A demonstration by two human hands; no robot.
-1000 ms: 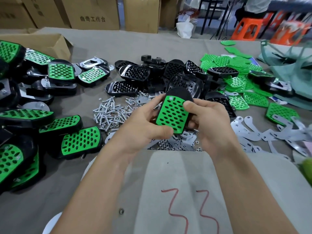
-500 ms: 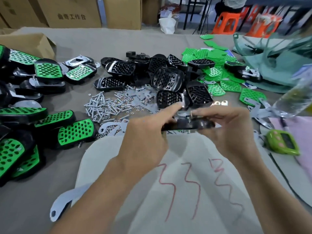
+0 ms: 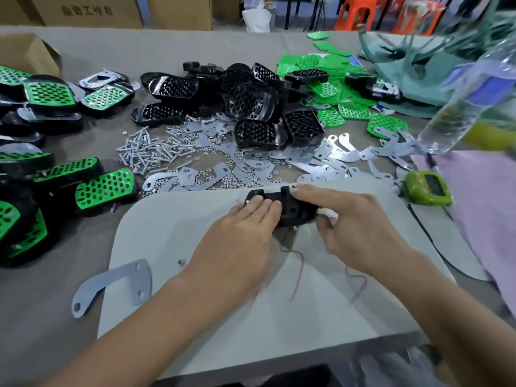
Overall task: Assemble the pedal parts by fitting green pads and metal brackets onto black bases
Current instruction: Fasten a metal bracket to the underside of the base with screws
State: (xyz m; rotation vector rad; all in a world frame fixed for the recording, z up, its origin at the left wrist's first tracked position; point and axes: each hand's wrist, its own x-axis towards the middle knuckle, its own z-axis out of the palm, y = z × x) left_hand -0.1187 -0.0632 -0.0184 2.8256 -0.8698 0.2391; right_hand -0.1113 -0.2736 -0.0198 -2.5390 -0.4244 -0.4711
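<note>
Pedal base (image 3: 290,209), underside up, on the pale board (image 3: 181,219) on the table (image 3: 42,317). Your left hand (image 3: 240,241) presses it with straight fingers; your right hand (image 3: 354,227) pinches its right end. Keep it flat and still before seating the loose bracket (image 3: 136,280).

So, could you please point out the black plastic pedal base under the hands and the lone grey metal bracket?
black plastic pedal base (image 3: 296,210): head view, underside.
lone grey metal bracket (image 3: 131,280): head view, wide plate.

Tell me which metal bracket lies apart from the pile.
The metal bracket overlapping the white board's near-left edge; all the others lie in the heap beyond the board, by the screws.
</note>
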